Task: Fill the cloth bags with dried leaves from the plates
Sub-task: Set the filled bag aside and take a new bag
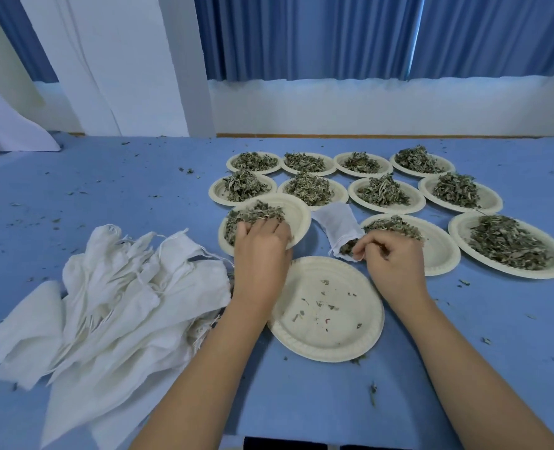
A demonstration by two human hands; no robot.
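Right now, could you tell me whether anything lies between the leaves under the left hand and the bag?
Nothing visible does; only the plate's rim and bare table separate those leaves from the bag in the right hand.

Looks like a plain workroom: broad blue table (123, 196) bearing rows of leaf-heaped plates (441, 251), white wall (383, 105) behind the table, blue curtains (301, 37) beyond it.

Blue curtains (334, 37) behind; white pillar (123, 60) left; blue table (123, 190) underneath.

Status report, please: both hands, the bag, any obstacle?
Left hand grabbing dried leaves on plate. Right hand pinching cloth bag mouth, leaves inside. Empty plate between forearms, not blocking.
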